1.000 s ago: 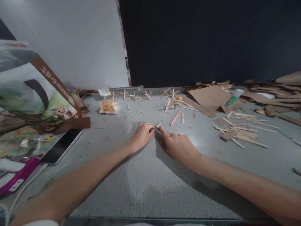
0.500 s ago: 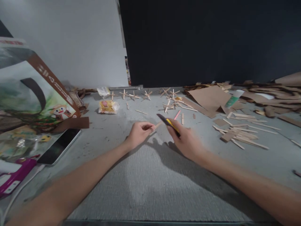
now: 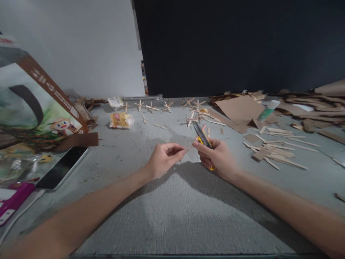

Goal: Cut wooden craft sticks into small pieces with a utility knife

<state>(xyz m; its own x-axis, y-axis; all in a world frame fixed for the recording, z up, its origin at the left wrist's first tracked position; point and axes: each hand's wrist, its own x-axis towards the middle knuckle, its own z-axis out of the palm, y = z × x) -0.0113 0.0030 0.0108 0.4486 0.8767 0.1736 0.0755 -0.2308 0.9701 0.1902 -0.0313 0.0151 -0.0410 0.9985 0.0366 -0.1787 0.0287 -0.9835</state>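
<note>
Thumb and fingers of my left hand (image 3: 167, 158) pinch one end of a thin wooden stick (image 3: 189, 146) above the table. My right hand (image 3: 219, 158) is wrapped around a yellow and black utility knife (image 3: 202, 137), whose front end points up and away to the left. The right fingertips come close to the far end of the stick; whether they touch it is hard to see. Beyond the hands lie a red-and-white patterned strip (image 3: 204, 127), partly behind the knife, and a short wooden piece (image 3: 208, 132).
Crossed-stick figures (image 3: 167, 106) stand in a row at the back, near a yellow packet (image 3: 121, 120). To the right are loose wooden sticks (image 3: 280, 153), brown cardboard (image 3: 239, 109) and a glue stick (image 3: 268, 109). A phone (image 3: 63, 167) and a printed box (image 3: 40, 97) are at left.
The knife has turned from lying across toward the stick to pointing more upward. My right hand has shifted slightly right, its fingertips now near the stick's end. The view has shifted a little.
</note>
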